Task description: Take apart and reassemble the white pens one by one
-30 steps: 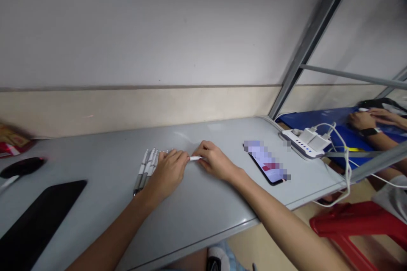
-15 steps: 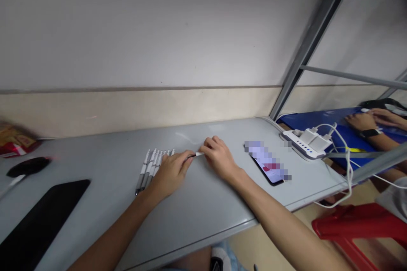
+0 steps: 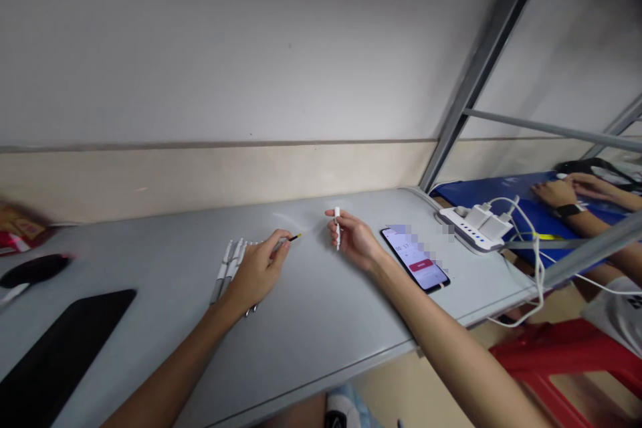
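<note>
My left hand (image 3: 255,267) is closed on a pen (image 3: 287,241) whose dark tip with a yellow end points right, uncapped. Beneath and left of that hand, several white and grey pens (image 3: 227,267) lie side by side on the grey table (image 3: 321,328). My right hand (image 3: 354,237) is held a little to the right, fingers pinched on a small white pen cap (image 3: 337,226) that stands upright. The two hands are apart, with a gap between pen tip and cap.
A phone (image 3: 415,258) with a lit screen lies right of my right hand. A white power strip (image 3: 474,222) with plugs and cables sits at the table's right end. A black pad (image 3: 55,351) and black mouse (image 3: 33,269) lie left. Another person's hands (image 3: 572,190) rest at far right. A red stool (image 3: 566,358) stands below.
The hands were together on one pen. Now my right hand has pulled the white cap off and moved right and up, while my left hand keeps the uncapped pen.
</note>
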Tool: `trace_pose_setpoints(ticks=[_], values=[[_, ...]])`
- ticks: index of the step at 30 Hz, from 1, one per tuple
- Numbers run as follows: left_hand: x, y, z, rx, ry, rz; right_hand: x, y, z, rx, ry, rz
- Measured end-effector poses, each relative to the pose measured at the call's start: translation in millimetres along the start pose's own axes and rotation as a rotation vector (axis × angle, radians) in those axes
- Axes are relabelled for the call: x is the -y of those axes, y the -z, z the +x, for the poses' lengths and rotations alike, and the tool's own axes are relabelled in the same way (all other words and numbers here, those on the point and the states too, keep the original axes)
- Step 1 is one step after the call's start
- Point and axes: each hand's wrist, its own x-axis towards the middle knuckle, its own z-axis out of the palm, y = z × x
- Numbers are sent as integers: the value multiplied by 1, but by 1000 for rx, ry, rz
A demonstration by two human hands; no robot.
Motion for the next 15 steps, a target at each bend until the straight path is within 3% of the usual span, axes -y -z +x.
trace_pose_setpoints(ticks=[4, 9, 12, 15], values=[[-3, 0, -1, 7, -51, -3, 1, -2, -1, -30, 58, -174], [-2, 0, -1, -26, -140, 4, -3, 0, -6, -89, 325, -796], [-2, -1, -2, -33, -141, 69, -5, 0, -10, -30, 407, -1133], [-2, -1, -3, -36, -127, 164, -6, -2, -11, 86, 454, -1264]])
